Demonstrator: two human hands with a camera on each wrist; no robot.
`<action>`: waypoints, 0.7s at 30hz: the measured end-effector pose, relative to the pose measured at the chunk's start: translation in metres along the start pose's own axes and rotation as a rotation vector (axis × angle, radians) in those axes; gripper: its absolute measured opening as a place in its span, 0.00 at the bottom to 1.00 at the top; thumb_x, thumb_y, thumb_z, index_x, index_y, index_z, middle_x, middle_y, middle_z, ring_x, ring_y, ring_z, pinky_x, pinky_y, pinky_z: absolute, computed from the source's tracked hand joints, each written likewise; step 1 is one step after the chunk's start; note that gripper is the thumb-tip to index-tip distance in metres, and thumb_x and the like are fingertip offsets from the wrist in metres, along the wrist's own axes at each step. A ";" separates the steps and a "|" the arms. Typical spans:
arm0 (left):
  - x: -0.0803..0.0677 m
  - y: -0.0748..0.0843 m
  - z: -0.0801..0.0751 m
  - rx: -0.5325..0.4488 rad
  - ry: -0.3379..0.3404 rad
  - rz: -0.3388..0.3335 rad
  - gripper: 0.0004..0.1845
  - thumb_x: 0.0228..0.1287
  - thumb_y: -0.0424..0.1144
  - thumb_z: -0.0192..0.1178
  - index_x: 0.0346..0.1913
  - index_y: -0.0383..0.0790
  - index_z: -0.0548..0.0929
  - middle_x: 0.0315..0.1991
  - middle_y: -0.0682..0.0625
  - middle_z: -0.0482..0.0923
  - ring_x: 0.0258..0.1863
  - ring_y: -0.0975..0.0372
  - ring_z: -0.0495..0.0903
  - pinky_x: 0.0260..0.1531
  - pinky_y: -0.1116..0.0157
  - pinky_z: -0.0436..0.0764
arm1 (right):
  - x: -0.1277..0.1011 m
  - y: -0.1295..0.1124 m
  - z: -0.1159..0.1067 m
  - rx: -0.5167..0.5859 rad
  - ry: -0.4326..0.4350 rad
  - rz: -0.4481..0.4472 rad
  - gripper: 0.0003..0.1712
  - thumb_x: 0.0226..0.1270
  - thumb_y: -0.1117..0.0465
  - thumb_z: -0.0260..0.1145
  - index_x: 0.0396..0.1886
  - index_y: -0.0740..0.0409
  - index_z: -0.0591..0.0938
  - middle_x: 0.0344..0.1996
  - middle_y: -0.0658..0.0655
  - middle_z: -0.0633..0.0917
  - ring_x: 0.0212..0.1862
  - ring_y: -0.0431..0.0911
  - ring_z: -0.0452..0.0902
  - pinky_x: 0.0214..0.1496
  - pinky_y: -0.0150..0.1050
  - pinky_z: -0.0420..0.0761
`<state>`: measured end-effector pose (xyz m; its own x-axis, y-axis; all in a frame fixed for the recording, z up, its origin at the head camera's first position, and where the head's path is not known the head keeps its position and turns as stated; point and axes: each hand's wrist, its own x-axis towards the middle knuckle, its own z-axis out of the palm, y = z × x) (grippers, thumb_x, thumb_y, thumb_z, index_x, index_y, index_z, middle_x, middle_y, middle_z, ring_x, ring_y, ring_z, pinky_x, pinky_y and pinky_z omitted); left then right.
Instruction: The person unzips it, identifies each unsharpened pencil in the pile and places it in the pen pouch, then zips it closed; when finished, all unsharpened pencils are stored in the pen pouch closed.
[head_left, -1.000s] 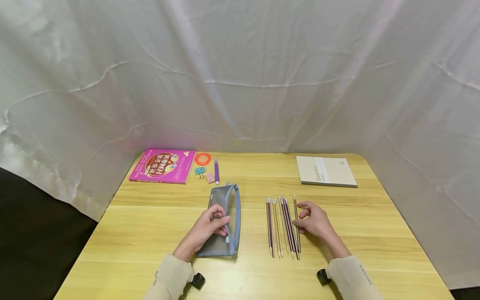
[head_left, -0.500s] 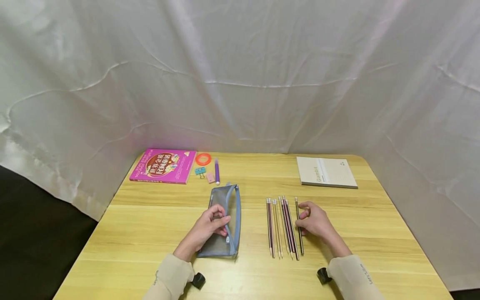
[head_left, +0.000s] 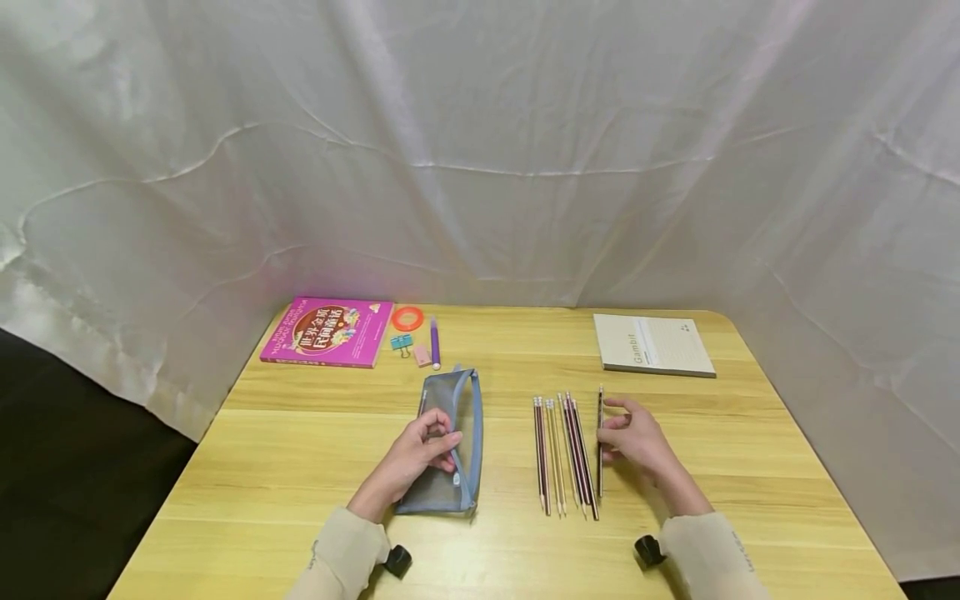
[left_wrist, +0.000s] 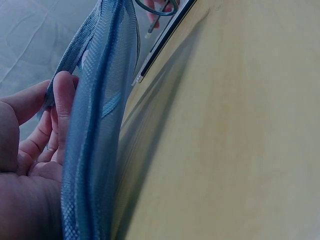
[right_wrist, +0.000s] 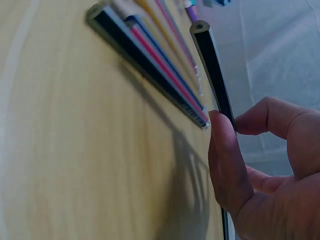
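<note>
Head view looks forward and down over the whole table (head_left: 525, 550). Left wrist view sits close against the mesh pouch (left_wrist: 95, 125); right wrist view close on the pencils (right_wrist: 150, 60). Head view shares both.

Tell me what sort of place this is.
Probably a makeshift desk set up for recording: a wooden table hemmed in by white cloth, laid with stationery such as a row of pencils, a notebook and a mesh pencil case.

Left hand (head_left: 417, 454) curls its fingers in a grip, forearm angled inward; right hand (head_left: 633, 442) pinches between thumb and fingertips (both sleeves beige).
</note>
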<state>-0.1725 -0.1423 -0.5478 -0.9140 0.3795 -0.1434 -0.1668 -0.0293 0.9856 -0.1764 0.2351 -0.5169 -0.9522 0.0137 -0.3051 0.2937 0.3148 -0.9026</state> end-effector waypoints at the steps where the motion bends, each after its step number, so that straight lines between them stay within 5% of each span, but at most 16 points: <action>1: 0.000 0.000 0.000 0.000 0.001 0.000 0.14 0.73 0.40 0.66 0.46 0.38 0.71 0.36 0.51 0.75 0.27 0.61 0.84 0.32 0.65 0.89 | 0.000 -0.001 -0.001 0.014 -0.005 -0.004 0.44 0.64 0.77 0.66 0.78 0.66 0.60 0.40 0.57 0.79 0.31 0.46 0.81 0.34 0.42 0.91; 21: 0.000 -0.001 -0.002 -0.012 -0.013 0.017 0.12 0.74 0.38 0.64 0.46 0.38 0.71 0.36 0.52 0.75 0.27 0.63 0.84 0.31 0.66 0.89 | -0.001 -0.021 0.019 0.245 0.010 -0.148 0.56 0.63 0.79 0.64 0.85 0.47 0.50 0.45 0.60 0.77 0.37 0.45 0.82 0.41 0.44 0.92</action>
<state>-0.1732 -0.1443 -0.5488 -0.9121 0.3904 -0.1252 -0.1556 -0.0469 0.9867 -0.1802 0.2106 -0.5031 -0.9868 -0.0055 -0.1621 0.1613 0.0753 -0.9840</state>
